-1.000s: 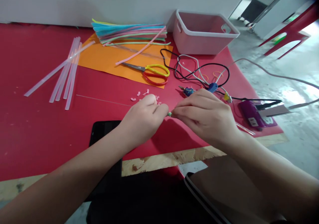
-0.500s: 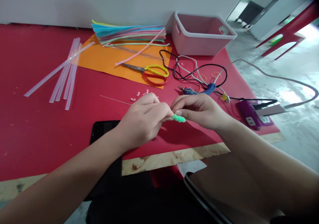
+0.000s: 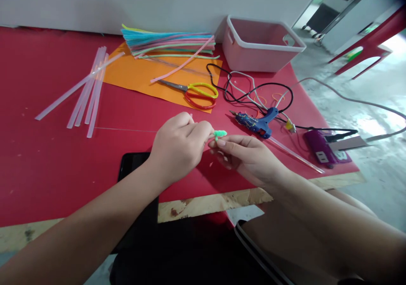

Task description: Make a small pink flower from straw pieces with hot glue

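Observation:
Between my hands is a small green fuzzy pipe cleaner piece (image 3: 220,133), coiled into a bud shape. My left hand (image 3: 180,143) is closed, pinching the coil's base. A thin wire (image 3: 127,129) stretches out leftward from behind this hand. With thumb and forefinger, my right hand (image 3: 250,154) pinches a short green end just below the coil; its other fingers curl underneath. Just beyond my right hand, a blue glue gun (image 3: 253,122) lies on its side with a clear glue stick (image 3: 298,156) poking out of its back.
Scissors (image 3: 199,94) and a bundle of pipe cleaners (image 3: 168,42) lie on orange paper (image 3: 127,75). Loose glue sticks (image 3: 80,92) are at left. A pink basket (image 3: 260,56) stands behind tangled cords, a purple power strip (image 3: 326,147) at right. A dark phone-like slab (image 3: 133,161) is under my left wrist.
My right hand has shifted down and left, uncovering the glue gun and its stick. The green coil has risen slightly and turned to point level right. The wire's free end has swung left.

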Action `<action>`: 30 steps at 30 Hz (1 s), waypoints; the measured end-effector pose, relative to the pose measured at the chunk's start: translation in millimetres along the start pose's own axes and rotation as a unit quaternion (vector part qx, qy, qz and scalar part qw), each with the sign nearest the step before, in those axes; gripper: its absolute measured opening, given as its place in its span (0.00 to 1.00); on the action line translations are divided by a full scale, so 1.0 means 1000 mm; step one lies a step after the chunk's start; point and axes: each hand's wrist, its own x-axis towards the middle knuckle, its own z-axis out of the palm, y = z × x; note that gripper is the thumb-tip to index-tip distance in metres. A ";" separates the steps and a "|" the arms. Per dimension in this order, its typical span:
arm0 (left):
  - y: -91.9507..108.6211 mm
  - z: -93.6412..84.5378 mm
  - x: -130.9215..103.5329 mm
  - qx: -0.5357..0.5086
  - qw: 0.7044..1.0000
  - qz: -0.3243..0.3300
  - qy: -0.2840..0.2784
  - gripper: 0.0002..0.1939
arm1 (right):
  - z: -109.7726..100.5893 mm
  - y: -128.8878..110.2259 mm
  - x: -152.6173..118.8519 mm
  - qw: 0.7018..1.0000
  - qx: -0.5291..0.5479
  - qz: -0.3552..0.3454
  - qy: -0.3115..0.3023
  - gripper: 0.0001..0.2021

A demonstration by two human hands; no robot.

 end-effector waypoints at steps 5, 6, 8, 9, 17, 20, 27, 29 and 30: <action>-0.002 -0.001 0.001 0.019 1.000 -0.012 0.003 0.13 | -0.016 -0.006 -0.005 0.831 -0.397 -0.379 0.089 0.07; -0.002 -0.001 0.001 0.021 1.000 -0.006 0.003 0.13 | -0.020 -0.006 -0.004 0.769 -0.441 -0.451 0.102 0.06; -0.001 0.000 0.001 0.022 1.000 0.008 -0.001 0.13 | -0.027 -0.006 0.000 0.685 -0.496 -0.522 0.110 0.13; -0.001 0.000 0.001 0.020 1.000 0.014 -0.004 0.12 | -0.029 -0.005 0.002 0.665 -0.514 -0.531 0.106 0.15; 0.003 0.002 0.000 -0.011 0.999 0.018 -0.041 0.12 | -0.030 -0.008 0.001 0.638 -0.529 -0.558 0.043 0.15; 0.004 0.003 0.000 -0.028 0.997 0.008 -0.073 0.14 | -0.030 -0.008 0.002 0.625 -0.540 -0.562 0.044 0.13; 0.004 0.004 -0.001 -0.037 0.995 0.010 -0.091 0.15 | -0.028 0.002 0.005 0.614 -0.537 -0.571 0.094 0.12; 0.004 0.004 -0.001 -0.028 0.995 0.006 -0.096 0.15 | -0.027 0.003 0.005 0.617 -0.534 -0.569 0.100 0.11; 0.004 0.003 -0.001 -0.022 0.995 0.004 -0.098 0.15 | -0.026 0.003 0.005 0.621 -0.532 -0.566 0.103 0.11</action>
